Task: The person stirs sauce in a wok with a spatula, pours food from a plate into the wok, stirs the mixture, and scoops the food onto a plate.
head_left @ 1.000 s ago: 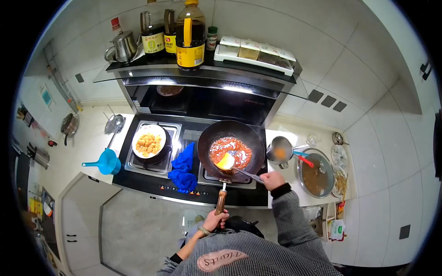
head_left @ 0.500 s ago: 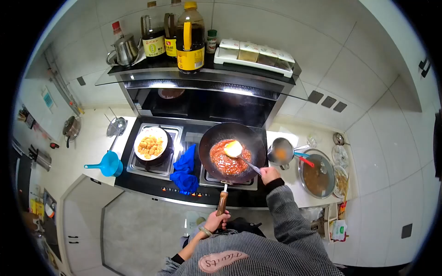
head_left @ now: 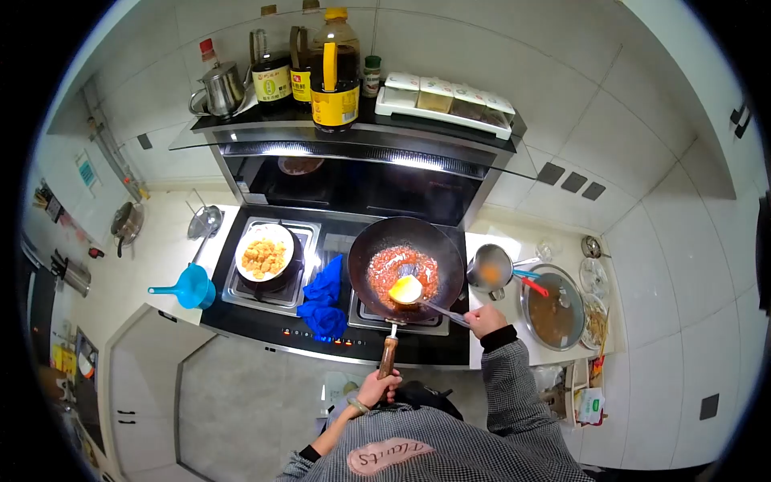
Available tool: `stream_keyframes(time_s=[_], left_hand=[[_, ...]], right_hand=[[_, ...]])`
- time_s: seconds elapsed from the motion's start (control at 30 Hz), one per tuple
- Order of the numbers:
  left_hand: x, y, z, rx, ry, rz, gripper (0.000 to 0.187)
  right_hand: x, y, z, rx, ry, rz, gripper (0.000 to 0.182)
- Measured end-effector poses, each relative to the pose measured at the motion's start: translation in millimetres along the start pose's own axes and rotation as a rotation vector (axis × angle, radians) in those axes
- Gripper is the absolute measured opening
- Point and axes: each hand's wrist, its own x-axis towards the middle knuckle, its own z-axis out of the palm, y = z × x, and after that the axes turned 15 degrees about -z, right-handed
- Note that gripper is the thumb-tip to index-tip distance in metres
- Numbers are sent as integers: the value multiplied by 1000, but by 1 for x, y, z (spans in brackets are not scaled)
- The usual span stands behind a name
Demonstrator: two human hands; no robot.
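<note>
A dark wok sits on the right burner, with bubbling red sauce in its bottom. My left hand is closed around the wok's wooden handle, at the stove's front edge. In my right hand is the handle of a metal ladle, which reaches over the wok's right rim. The ladle's bowl shines brightly and rests in the near part of the sauce. On the left burner stands a white bowl of golden fried pieces.
Between the burners lies a blue cloth. A blue plastic scoop is left of the stove. To the right are a metal pot and a large basin of brownish liquid. Bottles and a seasoning box line the shelf above.
The ladle's bowl has moved from the middle of the sauce toward the near side of the wok. My right hand has shifted right and slightly nearer. My left hand stays on the handle.
</note>
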Motion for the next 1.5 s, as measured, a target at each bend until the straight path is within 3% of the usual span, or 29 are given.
stream_keyframes(time_s=[0.1, 0.2, 0.33, 0.47, 0.57, 0.7, 0.8, 0.93, 1.0, 1.13, 1.2, 1.27, 1.37, 1.5], left_hand=[[1, -1, -1, -10, -12, -25, 18], [2, 1, -2, -3, -8, -2, 18], [2, -2, -3, 17, -10, 4, 18], [0, -2, -1, 6, 6, -15, 18], [1, 0, -2, 5, -18, 6, 17], [-1, -1, 0, -21, 2, -16, 17], [1, -1, -1, -18, 1, -10, 17], [3, -1, -3, -17, -2, -16, 18], [4, -3, -4, -15, -5, -16, 18], [2, 0, -3, -13, -5, 5, 18], [1, -2, -2, -31, 6, -7, 18], [2, -2, -3, -33, -4, -8, 18], [-2, 1, 2, -2, 19, -1, 18], [1, -1, 0, -10, 6, 0, 18]], right_hand=[[26, 17, 42, 122, 98, -34, 25], [33, 20, 50, -11, 243, -5, 26], [1, 10, 3, -25, 16, 1, 24], [24, 2, 28, 3, 115, -43, 22], [33, 0, 1, -71, 184, -108, 21], [14, -21, -85, -187, -15, -68, 21], [30, -45, -104, -317, -156, -16, 24], [71, -26, -75, -397, -119, -35, 29], [82, -30, -61, -394, -7, -61, 24], [85, -31, -78, -272, -9, -23, 17], [81, -49, -98, -337, -64, -3, 16], [89, -53, -91, -523, 12, -40, 18], [111, -57, -74, -529, 2, -53, 22], [125, -52, -42, -450, 63, -303, 21]])
